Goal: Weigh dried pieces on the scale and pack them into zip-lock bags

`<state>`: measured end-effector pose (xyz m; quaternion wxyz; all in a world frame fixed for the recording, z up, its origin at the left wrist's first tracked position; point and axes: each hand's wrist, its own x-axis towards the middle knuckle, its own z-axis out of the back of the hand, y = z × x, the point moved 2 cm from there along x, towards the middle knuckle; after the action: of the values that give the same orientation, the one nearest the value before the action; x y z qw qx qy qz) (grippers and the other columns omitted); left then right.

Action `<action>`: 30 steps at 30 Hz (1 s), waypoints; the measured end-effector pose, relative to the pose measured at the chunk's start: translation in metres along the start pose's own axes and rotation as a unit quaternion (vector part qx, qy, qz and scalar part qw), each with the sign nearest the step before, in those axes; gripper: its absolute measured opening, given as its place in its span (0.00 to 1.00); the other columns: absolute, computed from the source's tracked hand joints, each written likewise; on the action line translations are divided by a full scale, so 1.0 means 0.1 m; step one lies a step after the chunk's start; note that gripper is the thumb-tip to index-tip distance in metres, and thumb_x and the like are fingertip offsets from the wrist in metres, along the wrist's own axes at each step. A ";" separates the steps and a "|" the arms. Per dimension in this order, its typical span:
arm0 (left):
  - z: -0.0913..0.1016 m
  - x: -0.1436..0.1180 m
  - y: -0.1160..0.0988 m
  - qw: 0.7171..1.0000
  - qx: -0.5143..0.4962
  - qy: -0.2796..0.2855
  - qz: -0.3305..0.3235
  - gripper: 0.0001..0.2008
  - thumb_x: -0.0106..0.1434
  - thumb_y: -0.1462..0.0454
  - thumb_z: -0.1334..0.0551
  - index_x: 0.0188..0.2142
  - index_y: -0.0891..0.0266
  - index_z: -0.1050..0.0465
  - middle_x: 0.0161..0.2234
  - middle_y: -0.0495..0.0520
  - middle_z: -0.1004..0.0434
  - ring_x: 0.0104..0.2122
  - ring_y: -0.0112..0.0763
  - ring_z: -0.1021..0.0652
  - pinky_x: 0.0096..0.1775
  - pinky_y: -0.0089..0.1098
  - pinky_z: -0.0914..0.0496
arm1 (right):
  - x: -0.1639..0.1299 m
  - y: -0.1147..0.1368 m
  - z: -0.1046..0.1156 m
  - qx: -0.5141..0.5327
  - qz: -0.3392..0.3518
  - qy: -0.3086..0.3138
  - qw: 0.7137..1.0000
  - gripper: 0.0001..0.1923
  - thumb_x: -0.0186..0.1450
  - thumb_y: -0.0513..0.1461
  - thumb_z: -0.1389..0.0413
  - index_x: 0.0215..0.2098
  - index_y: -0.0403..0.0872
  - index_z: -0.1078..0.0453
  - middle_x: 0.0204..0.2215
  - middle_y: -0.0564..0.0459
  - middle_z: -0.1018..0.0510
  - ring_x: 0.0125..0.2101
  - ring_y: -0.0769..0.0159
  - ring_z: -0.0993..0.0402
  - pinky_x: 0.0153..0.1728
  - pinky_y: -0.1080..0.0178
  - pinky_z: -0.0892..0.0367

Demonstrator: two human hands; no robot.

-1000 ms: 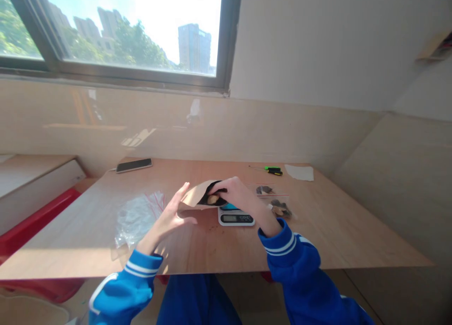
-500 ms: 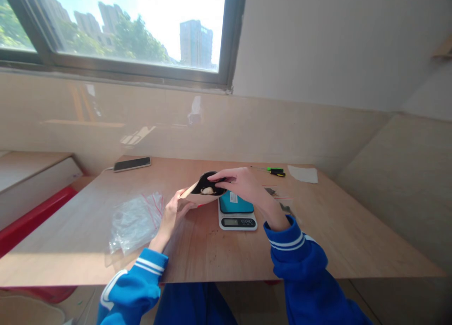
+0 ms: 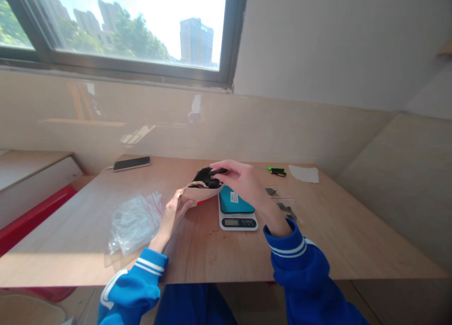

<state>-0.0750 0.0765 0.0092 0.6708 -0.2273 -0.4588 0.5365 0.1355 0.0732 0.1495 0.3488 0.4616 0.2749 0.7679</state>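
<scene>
My left hand (image 3: 174,208) is closed on the left edge of a pale pouch (image 3: 202,194) with a red patch below. The pouch is tilted, its mouth gaping, and dark, curled pieces (image 3: 202,176) show inside. Over the right side of that mouth, my right hand (image 3: 240,180) pinches a dark, flat piece (image 3: 219,171) between thumb and fingers; its kind I cannot make out. Just below the right hand stands a white kitchen scale (image 3: 239,223) with a teal tray (image 3: 243,203) on top. The scale's display is too small to read.
Clear zip bags (image 3: 136,216) lie left of my left arm. Small bags with dark pieces (image 3: 286,209) sit right of the scale, partly behind my right arm. Farther back are a phone (image 3: 132,164), two screwdrivers (image 3: 277,171) and white paper (image 3: 303,174). Crumbs dot the wooden table (image 3: 197,249).
My right hand has risen slightly and now shows a dark piece between its fingers. The pouch's mouth has changed shape, and the pale piece inside no longer shows the same way.
</scene>
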 end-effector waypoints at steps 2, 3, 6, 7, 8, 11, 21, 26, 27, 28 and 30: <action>-0.02 0.02 0.04 1.000 -0.001 -0.010 0.003 0.23 0.62 0.51 0.44 0.53 0.58 0.35 0.50 0.58 0.23 0.51 0.46 0.24 0.50 0.42 0.30 | 0.06 -0.03 0.09 0.040 -0.022 -0.029 0.999 0.12 0.61 0.35 0.41 0.43 0.46 0.25 0.41 0.52 0.18 0.40 0.66 0.21 0.44 0.64 0.26; -0.04 0.02 0.07 1.000 -0.001 -0.015 0.007 0.23 0.62 0.51 0.43 0.52 0.59 0.35 0.49 0.59 0.22 0.50 0.46 0.23 0.50 0.42 0.30 | 0.08 -0.04 0.13 0.049 -0.029 -0.043 0.997 0.12 0.60 0.36 0.40 0.43 0.46 0.24 0.40 0.52 0.18 0.40 0.66 0.21 0.44 0.63 0.26; -0.07 0.04 0.15 0.999 -0.005 -0.022 0.024 0.23 0.61 0.51 0.43 0.51 0.60 0.34 0.46 0.59 0.21 0.47 0.45 0.22 0.47 0.42 0.29 | 0.09 -0.13 0.26 0.082 -0.031 -0.102 0.991 0.15 0.57 0.39 0.37 0.44 0.48 0.25 0.39 0.52 0.18 0.39 0.65 0.21 0.44 0.62 0.27; -0.07 0.05 0.16 0.999 -0.006 -0.023 0.027 0.23 0.61 0.51 0.43 0.51 0.60 0.34 0.46 0.59 0.21 0.46 0.44 0.21 0.46 0.41 0.28 | 0.07 -0.20 0.29 0.098 -0.033 -0.132 0.986 0.16 0.57 0.41 0.36 0.44 0.48 0.26 0.38 0.52 0.18 0.38 0.65 0.21 0.44 0.61 0.26; -0.08 0.05 0.18 0.999 -0.007 -0.022 0.028 0.23 0.61 0.51 0.44 0.52 0.60 0.34 0.45 0.59 0.21 0.46 0.44 0.21 0.46 0.41 0.28 | 0.02 -0.30 0.32 0.114 -0.038 -0.165 0.979 0.18 0.57 0.42 0.36 0.44 0.48 0.28 0.38 0.52 0.18 0.37 0.65 0.21 0.43 0.61 0.26; -0.08 0.04 0.19 0.999 -0.008 -0.027 0.031 0.23 0.61 0.50 0.44 0.52 0.60 0.34 0.45 0.58 0.21 0.46 0.44 0.21 0.45 0.40 0.28 | -0.19 -0.74 0.35 0.123 -0.080 -0.252 0.956 0.19 0.56 0.46 0.36 0.43 0.48 0.30 0.38 0.50 0.18 0.37 0.62 0.20 0.42 0.58 0.26; -0.12 0.01 0.21 0.998 -0.004 -0.055 0.008 0.20 0.60 0.53 0.42 0.50 0.59 0.32 0.44 0.56 0.21 0.45 0.40 0.21 0.46 0.39 0.28 | -0.62 -1.39 0.01 -0.075 -0.116 -0.045 0.989 0.07 0.52 0.37 0.35 0.30 0.47 0.24 0.37 0.47 0.18 0.46 0.53 0.23 0.51 0.51 0.32; -0.13 0.00 0.23 0.998 -0.005 -0.056 -0.002 0.20 0.61 0.55 0.42 0.50 0.60 0.33 0.44 0.56 0.21 0.44 0.40 0.22 0.46 0.39 0.28 | -0.49 -0.48 0.22 -0.071 -0.005 -0.143 0.987 0.12 0.66 0.35 0.52 0.34 0.48 0.26 0.38 0.49 0.20 0.43 0.63 0.24 0.49 0.57 0.32; -0.13 0.00 0.22 0.998 -0.005 -0.055 -0.004 0.19 0.61 0.55 0.42 0.50 0.60 0.33 0.44 0.56 0.22 0.44 0.40 0.22 0.46 0.39 0.28 | -0.44 -0.29 0.22 -0.044 0.013 -0.126 0.991 0.13 0.67 0.35 0.52 0.33 0.47 0.26 0.36 0.50 0.20 0.42 0.64 0.24 0.47 0.59 0.31; -0.14 -0.01 0.22 0.999 -0.006 -0.054 -0.007 0.19 0.61 0.55 0.42 0.50 0.59 0.33 0.44 0.56 0.22 0.44 0.40 0.22 0.46 0.39 0.28 | -0.37 -0.13 0.18 -0.039 0.021 -0.073 0.996 0.12 0.67 0.35 0.52 0.34 0.47 0.26 0.36 0.51 0.20 0.41 0.65 0.24 0.45 0.61 0.30; -0.14 -0.03 0.20 0.999 -0.006 -0.049 -0.014 0.19 0.61 0.55 0.42 0.50 0.59 0.33 0.45 0.56 0.23 0.45 0.40 0.22 0.46 0.40 0.28 | -0.22 0.09 0.05 -0.075 0.015 0.054 0.996 0.10 0.67 0.37 0.49 0.38 0.47 0.25 0.39 0.50 0.20 0.43 0.64 0.24 0.45 0.62 0.31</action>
<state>-0.0737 0.0826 -0.0145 0.6532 -0.1984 -0.4978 0.5349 0.1451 0.0508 0.1471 0.3557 0.3964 0.2277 0.8151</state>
